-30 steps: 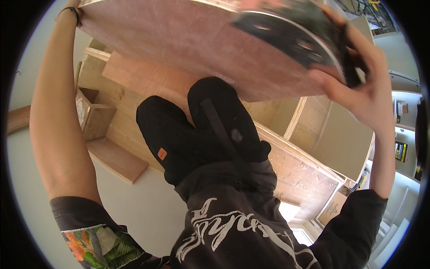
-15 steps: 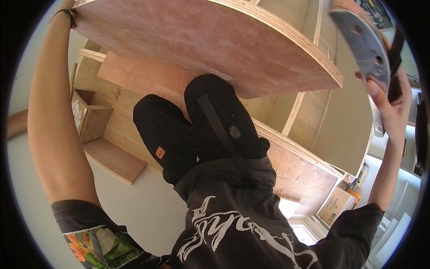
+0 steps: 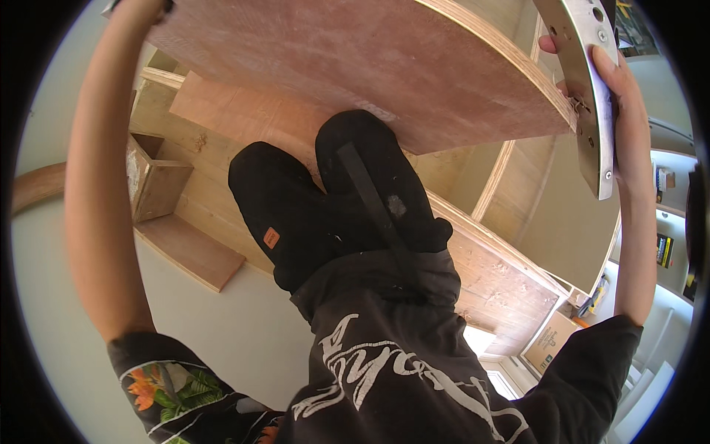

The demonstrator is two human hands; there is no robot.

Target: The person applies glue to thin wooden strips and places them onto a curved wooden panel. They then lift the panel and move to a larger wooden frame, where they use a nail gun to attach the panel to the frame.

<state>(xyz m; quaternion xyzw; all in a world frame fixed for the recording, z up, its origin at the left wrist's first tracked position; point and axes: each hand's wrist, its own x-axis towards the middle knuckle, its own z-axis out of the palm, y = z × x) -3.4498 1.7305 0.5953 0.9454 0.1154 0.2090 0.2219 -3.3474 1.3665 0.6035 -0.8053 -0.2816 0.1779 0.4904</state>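
A curved-edged plywood panel [image 3: 355, 66] stands tilted in front of my knees, its reddish-brown face toward me. At its right-hand edge my right hand [image 3: 627, 103] is closed around a metal-sided plane [image 3: 592, 96], with screws and holes along its silvery plate. Thin curled shavings [image 3: 575, 96] show where the plane meets the panel's edge. My left forearm [image 3: 107, 192] reaches up to the panel's upper left. Only the wrist area with a dark band shows there; the left fingers are beyond the picture's edge.
My knees in black trousers [image 3: 355, 177] rest among wooden frame compartments [image 3: 495, 181]. At left are a small open wooden box [image 3: 159, 181] and a loose board [image 3: 196, 251]. A cardboard box [image 3: 551, 340] and shelves [image 3: 665, 200] stand at right.
My right hand has brought the plane leftward and turned it against the panel's edge. My left arm has shifted right and up. The view has shifted slightly.
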